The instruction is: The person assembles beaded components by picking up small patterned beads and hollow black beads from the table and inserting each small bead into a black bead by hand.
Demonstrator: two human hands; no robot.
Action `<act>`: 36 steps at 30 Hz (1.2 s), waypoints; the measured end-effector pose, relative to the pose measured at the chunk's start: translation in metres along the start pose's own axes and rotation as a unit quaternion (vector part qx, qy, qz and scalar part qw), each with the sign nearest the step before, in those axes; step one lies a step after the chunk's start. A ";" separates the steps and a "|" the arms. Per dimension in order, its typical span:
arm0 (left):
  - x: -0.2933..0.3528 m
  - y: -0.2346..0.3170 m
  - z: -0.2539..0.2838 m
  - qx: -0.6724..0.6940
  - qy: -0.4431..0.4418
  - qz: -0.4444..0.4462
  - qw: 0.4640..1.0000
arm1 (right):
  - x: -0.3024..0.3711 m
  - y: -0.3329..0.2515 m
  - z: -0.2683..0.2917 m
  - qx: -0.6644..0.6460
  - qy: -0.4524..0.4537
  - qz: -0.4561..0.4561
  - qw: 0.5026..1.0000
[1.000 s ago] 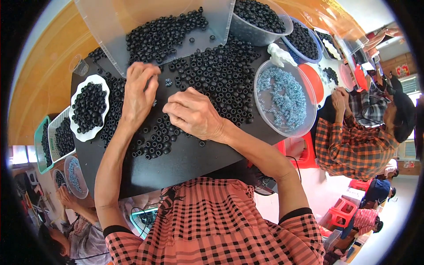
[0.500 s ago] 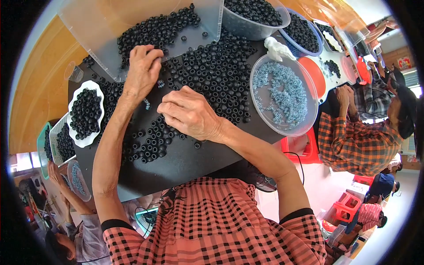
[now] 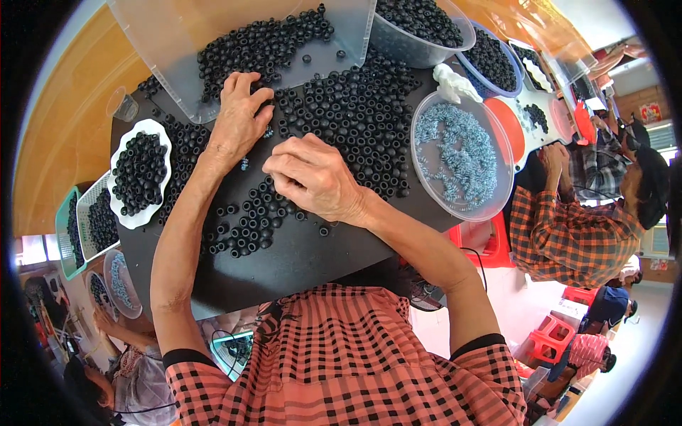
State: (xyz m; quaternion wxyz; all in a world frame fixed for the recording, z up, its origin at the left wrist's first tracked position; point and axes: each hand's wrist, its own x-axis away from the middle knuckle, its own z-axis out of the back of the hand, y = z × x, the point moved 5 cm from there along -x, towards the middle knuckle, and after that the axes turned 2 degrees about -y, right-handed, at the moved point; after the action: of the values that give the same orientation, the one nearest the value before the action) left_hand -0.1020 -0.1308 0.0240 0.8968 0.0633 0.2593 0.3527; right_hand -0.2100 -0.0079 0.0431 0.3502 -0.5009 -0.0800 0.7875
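Observation:
Black round beads with holes lie heaped on the dark table. My left hand reaches over them by the near edge of a clear plastic bin, its fingers bent and apart; the fingertips are partly hidden among the beads. To the right of it, low over the table, my right hand is closed with curled fingers; whatever it holds is hidden. Two small blue coiled pieces rest between my hands. More blue coils fill part of a round clear tub lid to the right.
A white scalloped dish of beads stands at left, beside white and green baskets. Bead-filled tubs and a crumpled white cloth sit at the back right. Co-workers sit right and lower left, near red stools.
The whole view has shifted slightly. My left fingers have spread a little by the beads; my right hand stays closed. At lower left, a co-worker's hand has drawn back from the baskets.

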 end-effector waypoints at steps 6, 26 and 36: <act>0.018 0.017 0.028 0.287 0.049 0.126 0.948 | -0.005 0.004 0.012 -0.074 0.058 -0.115 0.989; 0.088 0.055 0.021 0.498 -0.021 0.228 0.836 | -0.003 0.014 0.001 -0.145 0.017 -0.142 0.979; 0.091 0.048 0.014 0.608 -0.006 0.237 0.757 | 0.000 0.017 0.000 -0.196 0.013 -0.170 0.966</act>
State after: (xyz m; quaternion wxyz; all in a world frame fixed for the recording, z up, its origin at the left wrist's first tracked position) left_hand -0.0681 -0.0336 0.0123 0.5586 0.6570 0.3909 0.3217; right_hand -0.2181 -0.0204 0.0354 0.3748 -0.5493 -0.3123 0.6785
